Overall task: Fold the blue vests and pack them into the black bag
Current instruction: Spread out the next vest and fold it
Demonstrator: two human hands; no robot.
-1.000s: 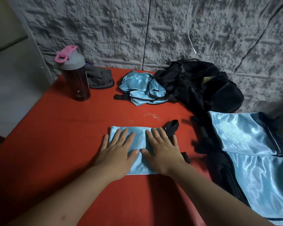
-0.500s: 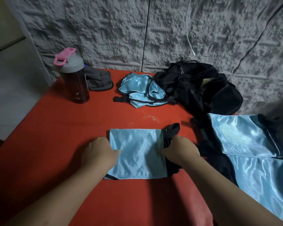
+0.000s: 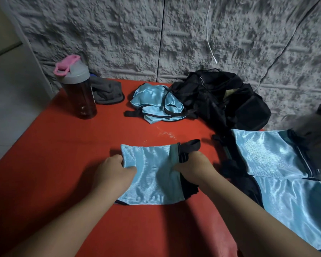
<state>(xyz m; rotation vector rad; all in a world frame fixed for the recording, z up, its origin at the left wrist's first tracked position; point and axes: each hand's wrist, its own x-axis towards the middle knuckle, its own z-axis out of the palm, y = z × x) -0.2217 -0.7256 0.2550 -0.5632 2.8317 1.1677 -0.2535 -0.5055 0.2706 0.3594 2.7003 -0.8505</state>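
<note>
Since a second ago both hands went from flat palms pressing the folded vest (image 3: 152, 175) to curled grips on its two side edges, and the far part of the cloth now looks raised off the table. Left hand (image 3: 112, 169), centre-left of frame, has its fingers tucked under the left edge with the thumb on top: grasping cloth. Right hand (image 3: 192, 166), just right of centre, is clenched on the right edge where the black strap (image 3: 190, 145) and buckle sit. The vest lies at frame centre on the red table (image 3: 44, 154). Handling guess: thin, light, shiny fabric, fully limp and probably slippery, so the fold will slide open unless both edges are carried together or it's supported from below; the strap end is the bulkier part and the better place to hold. Rest of scene, left to right: bottle (image 3: 76, 89) with a pink lid, upper left; dark grey cloth (image 3: 107, 93) behind it; a crumpled vest (image 3: 156, 101) at upper centre, not yet folded; the black bag (image 3: 220, 97) at upper right against the rough grey wall (image 3: 119, 34), apparently open; two more vests (image 3: 278, 175) spread at the right edge. Table is flat with spare room; light is dim.
</note>
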